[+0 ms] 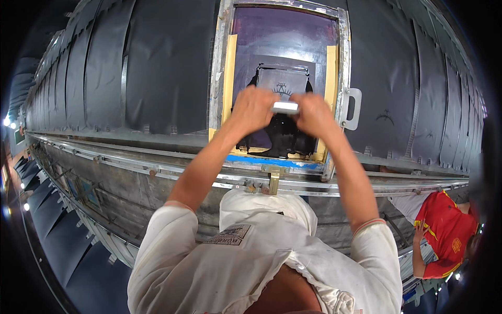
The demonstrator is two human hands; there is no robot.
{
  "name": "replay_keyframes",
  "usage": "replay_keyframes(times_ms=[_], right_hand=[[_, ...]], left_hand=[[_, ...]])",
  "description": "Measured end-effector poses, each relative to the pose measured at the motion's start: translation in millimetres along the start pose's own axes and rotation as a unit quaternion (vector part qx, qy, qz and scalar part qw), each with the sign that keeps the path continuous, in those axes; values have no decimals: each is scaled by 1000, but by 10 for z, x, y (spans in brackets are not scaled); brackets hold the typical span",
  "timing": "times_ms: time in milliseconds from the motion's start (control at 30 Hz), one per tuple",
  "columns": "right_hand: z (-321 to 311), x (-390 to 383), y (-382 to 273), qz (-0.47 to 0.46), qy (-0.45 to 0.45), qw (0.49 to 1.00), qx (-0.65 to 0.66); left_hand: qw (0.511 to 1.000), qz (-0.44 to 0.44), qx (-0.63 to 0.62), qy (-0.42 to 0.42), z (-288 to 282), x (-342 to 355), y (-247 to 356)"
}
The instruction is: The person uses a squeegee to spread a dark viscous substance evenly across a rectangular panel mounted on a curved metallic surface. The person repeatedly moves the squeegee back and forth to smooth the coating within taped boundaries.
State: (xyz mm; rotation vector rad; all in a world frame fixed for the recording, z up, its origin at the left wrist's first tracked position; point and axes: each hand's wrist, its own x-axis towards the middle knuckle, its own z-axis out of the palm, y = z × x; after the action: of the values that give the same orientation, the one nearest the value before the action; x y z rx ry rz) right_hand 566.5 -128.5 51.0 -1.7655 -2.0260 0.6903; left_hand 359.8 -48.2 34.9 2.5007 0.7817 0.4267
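Both hands — left hand (253, 110), right hand (314, 115) — grip a squeegee (285, 108) (metal-framed screen (342, 63) around)

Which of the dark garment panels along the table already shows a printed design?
The panel just right of the screen frame, beside its handle: it carries a small light motif. The panels to the left of the frame look plain dark.

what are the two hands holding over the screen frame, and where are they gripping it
Both hands, left hand and right hand, grip a squeegee by its pale handle's two ends.
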Motion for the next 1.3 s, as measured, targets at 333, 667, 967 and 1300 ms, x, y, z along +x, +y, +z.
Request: replay_keyframes(times_ms=[333, 667, 967, 1300], right_hand=[[-291, -427, 550, 150, 301, 940, -54], [11, -313, 1153, 367, 286, 875, 132], [5, -354, 1322, 384, 279, 854, 214], [-221, -406, 1097, 335, 338, 783, 401]], left_hand=[[997, 1, 20, -77, -48, -463, 296], [998, -43, 28, -26, -259, 634, -348], [999, -14, -2, 39, 1, 295, -221], [994, -8, 23, 108, 318, -1074, 638]])
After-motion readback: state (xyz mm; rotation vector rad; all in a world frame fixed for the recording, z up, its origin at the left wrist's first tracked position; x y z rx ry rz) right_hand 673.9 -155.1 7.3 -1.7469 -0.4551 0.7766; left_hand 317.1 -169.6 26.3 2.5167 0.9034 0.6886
